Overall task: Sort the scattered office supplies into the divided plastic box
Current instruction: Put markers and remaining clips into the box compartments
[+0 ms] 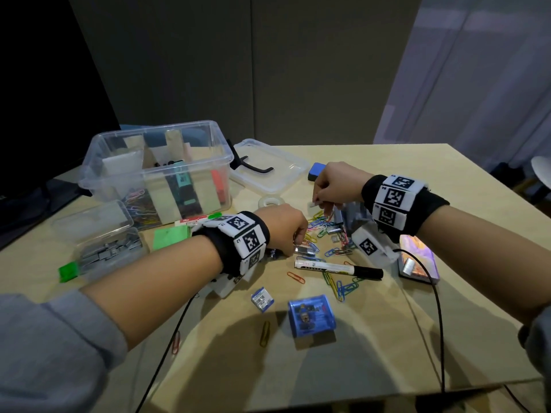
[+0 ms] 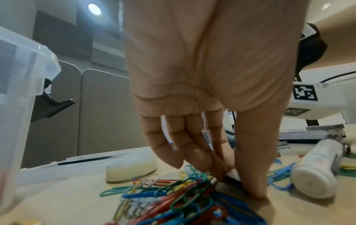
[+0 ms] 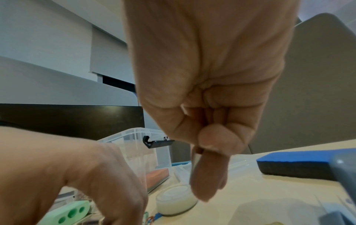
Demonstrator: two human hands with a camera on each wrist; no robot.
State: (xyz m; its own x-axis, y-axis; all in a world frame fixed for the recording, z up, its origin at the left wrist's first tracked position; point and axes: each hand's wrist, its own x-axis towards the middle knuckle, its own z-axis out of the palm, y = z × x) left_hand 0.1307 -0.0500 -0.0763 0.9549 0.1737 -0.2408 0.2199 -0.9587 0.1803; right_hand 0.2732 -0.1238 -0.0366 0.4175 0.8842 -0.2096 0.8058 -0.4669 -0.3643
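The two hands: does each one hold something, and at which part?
The left hand pinches a small flat piece by its edge at the paper clips. The right hand pinches a small pale thing between thumb and finger; what it is cannot be told.

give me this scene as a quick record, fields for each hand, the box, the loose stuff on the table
left hand: down at the table, pinching a small flat silvery piece among the paper clips
right hand: raised above the clips, pinching a small white piece
divided box: clear, open, far left; clips and markers already in compartments
lid: lying beside the box
loose items: white marker, tape roll, blue eraser, blue case
staples box: open, near left
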